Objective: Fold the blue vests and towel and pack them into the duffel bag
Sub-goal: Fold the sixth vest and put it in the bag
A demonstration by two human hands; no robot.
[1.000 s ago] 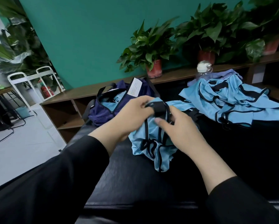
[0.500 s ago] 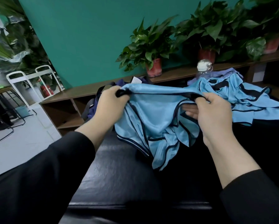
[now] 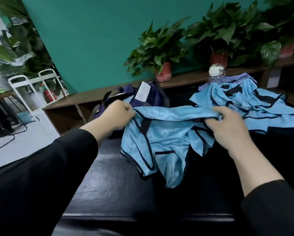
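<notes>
- Your left hand (image 3: 116, 114) has its grip clamped on one end of the top edge of a blue vest (image 3: 161, 142), fingers curled round the black-trimmed hem
- Your right hand (image 3: 228, 128) pinches the other end of that same edge, thumb on top and fingers tucked under the cloth
- The vest is stretched between your two hands, its lower part hanging crumpled onto the black padded table (image 3: 119, 188)
- A heap of more blue vests (image 3: 245, 101) lies on the table behind your right hand, touching the held one
- The navy duffel bag (image 3: 142, 97) sits open behind your left hand, a white tag (image 3: 143, 92) standing up at its mouth
- A clear water bottle (image 3: 216, 74) with a white cap stands just behind the heap, beside a bit of purple cloth (image 3: 241, 78)
- Potted plants (image 3: 159, 50) line the wooden shelf (image 3: 190, 79) against the teal wall
</notes>
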